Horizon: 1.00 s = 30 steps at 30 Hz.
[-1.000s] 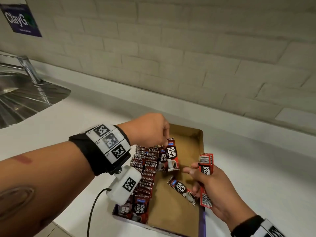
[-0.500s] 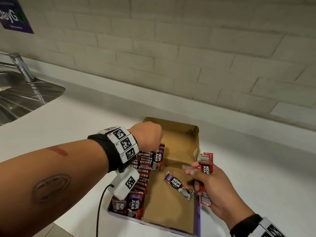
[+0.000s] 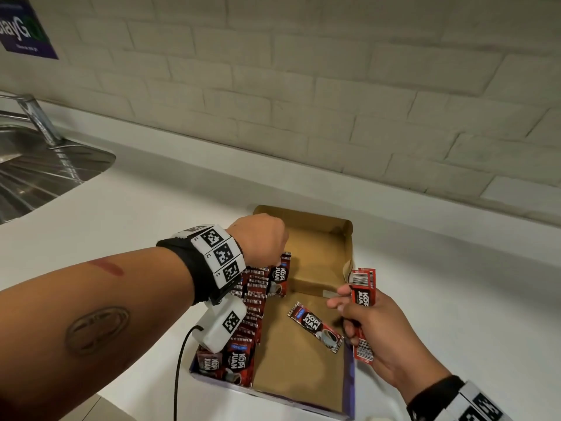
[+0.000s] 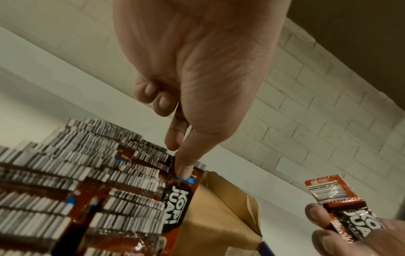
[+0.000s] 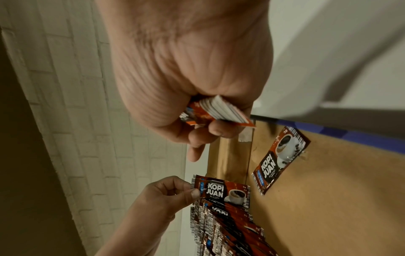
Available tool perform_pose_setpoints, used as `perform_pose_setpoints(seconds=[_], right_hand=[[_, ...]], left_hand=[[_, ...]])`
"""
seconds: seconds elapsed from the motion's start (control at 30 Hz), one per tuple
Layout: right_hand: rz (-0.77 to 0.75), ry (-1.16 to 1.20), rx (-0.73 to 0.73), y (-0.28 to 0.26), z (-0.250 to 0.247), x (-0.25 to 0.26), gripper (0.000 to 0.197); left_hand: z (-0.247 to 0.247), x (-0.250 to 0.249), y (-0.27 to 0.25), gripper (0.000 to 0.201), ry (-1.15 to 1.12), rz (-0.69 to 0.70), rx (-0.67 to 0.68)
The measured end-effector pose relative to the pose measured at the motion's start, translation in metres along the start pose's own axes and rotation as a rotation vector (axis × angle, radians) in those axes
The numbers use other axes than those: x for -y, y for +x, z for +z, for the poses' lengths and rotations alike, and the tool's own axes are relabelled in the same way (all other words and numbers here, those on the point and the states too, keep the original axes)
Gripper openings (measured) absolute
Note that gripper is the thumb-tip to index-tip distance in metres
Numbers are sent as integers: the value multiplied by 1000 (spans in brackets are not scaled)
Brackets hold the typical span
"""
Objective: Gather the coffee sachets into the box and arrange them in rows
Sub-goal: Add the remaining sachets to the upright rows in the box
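Observation:
An open cardboard box (image 3: 306,372) lies on the white counter. Red and black coffee sachets stand in a packed row (image 3: 253,302) along its left side. My left hand (image 3: 264,241) pinches the top edge of the far-end sachet (image 3: 278,278) (image 4: 175,194) (image 5: 221,190) between thumb and forefinger, upright at the row's end. One loose sachet (image 3: 315,326) (image 5: 280,159) lies flat on the box floor. My right hand (image 3: 373,332) hovers over the box's right wall and grips a small stack of sachets (image 3: 362,311) (image 5: 221,110) (image 4: 342,207).
A steel sink (image 3: 36,168) with a tap is set into the counter at far left. A pale brick wall (image 3: 334,86) runs behind the box. The counter's front edge (image 3: 127,402) is just below the box. A black cable (image 3: 179,375) hangs from my left wrist camera.
My left hand has carried a sachet left and set it upright against the end of the row. The right hand has stayed beside the box with its stack.

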State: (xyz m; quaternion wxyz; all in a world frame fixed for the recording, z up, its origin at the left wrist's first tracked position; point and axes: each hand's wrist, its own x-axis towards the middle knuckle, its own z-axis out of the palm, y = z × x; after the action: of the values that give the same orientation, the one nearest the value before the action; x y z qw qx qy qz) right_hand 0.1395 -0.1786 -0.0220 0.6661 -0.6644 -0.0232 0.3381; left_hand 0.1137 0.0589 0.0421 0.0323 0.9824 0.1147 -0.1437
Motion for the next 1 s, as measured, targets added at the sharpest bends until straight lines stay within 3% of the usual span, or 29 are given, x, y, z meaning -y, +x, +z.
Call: perform_pose_setpoints(seconds=[0.27, 0.43, 0.57, 0.73, 0.83, 0.93, 1.0], right_hand=[[34, 102, 32, 0, 0, 1, 31], [33, 154, 119, 0, 4, 6, 45], [19, 182, 205, -4, 5, 8, 32], [-33, 46, 201, -11, 13, 15, 25], [-50, 7, 199, -14, 20, 16, 23], [-69, -59, 139, -16, 23, 18, 24], [-98, -174, 21, -11, 18, 17, 24]], left_hand=[[-5, 2, 1, 22, -36, -3, 0], [-14, 7, -4, 12, -101, 2, -95], [-27, -4, -15, 13, -258, 79, -182], [-35, -35, -32, 28, -422, 229, -39], [-36, -40, -36, 19, -372, 262, 14], [-39, -36, -42, 10, -338, 232, -76], [-42, -33, -49, 9, -305, 191, -248]])
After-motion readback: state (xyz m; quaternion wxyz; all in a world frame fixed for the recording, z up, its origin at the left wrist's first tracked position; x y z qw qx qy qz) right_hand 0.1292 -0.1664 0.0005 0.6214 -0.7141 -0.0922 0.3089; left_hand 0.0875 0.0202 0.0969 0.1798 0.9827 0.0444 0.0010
